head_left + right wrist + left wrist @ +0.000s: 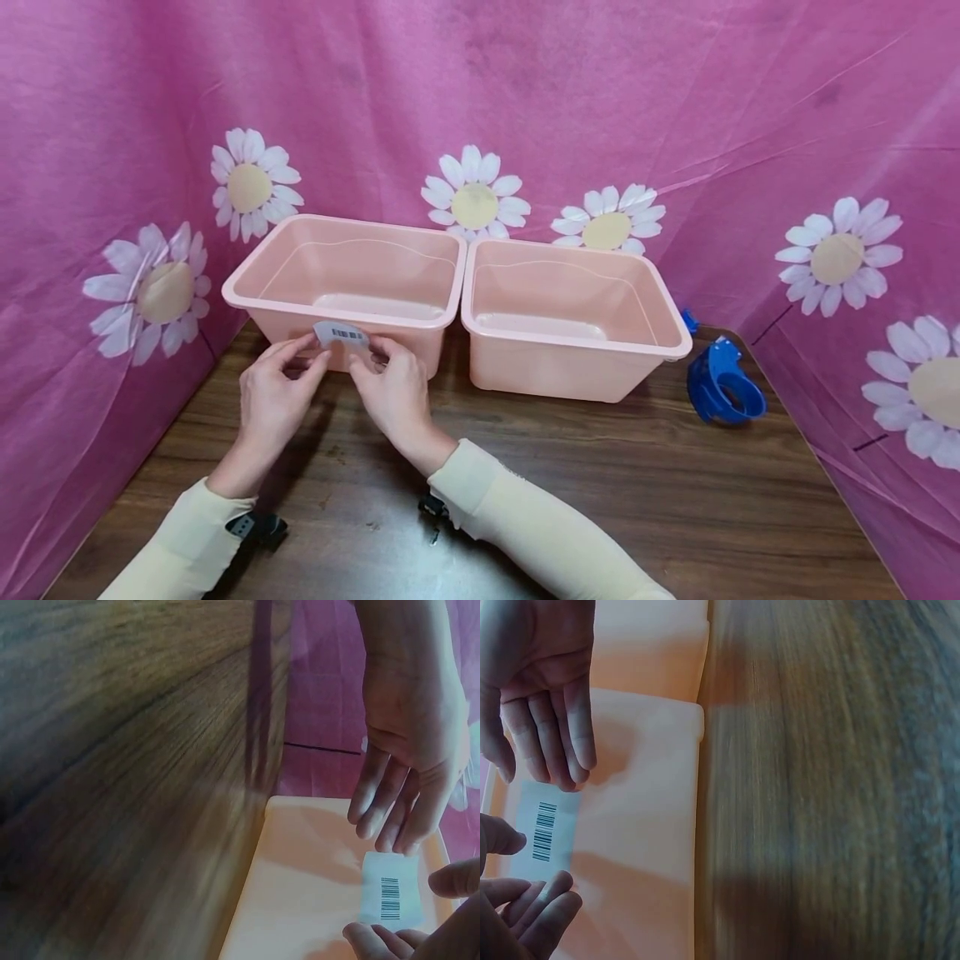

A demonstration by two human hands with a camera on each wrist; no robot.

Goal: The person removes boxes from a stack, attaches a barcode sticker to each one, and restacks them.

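Observation:
A white barcode label (341,334) lies over the front of the left pink bin (262,304), by its rim. At the label's left edge are the fingertips of my left hand (275,396); at its right edge are those of my right hand (395,392). The left wrist view shows the label (546,825) between my left hand (517,900) and my right hand (547,697), whose fingers are extended. In the right wrist view, fingers of both hands touch the ends of the label (390,889), thumbs apart from the fingers. Whether its whole back touches the bin cannot be told.
A second pink bin (566,371) stands right beside the first. Farther right on the wooden table (600,483) is a blue tape dispenser (723,383), with a small blue piece (689,321) behind it. Pink flowered cloth (570,100) surrounds the back and sides.

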